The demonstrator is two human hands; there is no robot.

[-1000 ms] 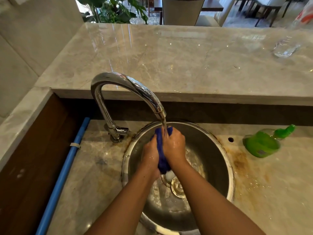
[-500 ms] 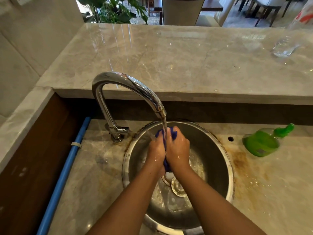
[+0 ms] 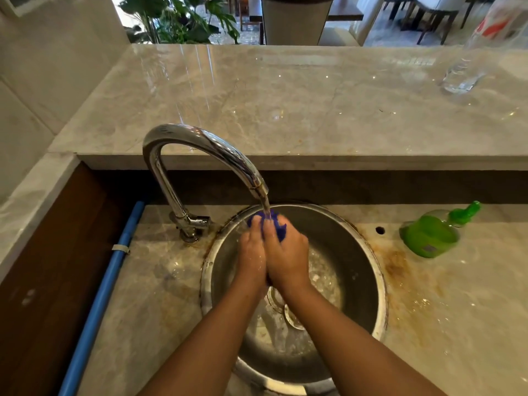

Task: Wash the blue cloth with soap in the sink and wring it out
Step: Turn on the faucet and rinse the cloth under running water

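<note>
1. Centre of the frame: the left hand and the right hand are pressed together above the sink, with the blue cloth clamped between them. Only a bunched end of the cloth is seen past the fingertips; the rest is hidden by the hands.
2. A stream of water from the chrome faucet, which arches in from the centre left, is seen falling on that exposed end.
3. The drain in the wet steel basin is partly covered by the right wrist.
4. Right of the sink, a green bottle is seen lying on its side on the stained lower counter, well apart from the hands.
5. Lower left: a blue pipe is run along the counter's edge.
6. Upper frame: a raised marble ledge is shown behind the faucet, with a clear glass at its upper right.
</note>
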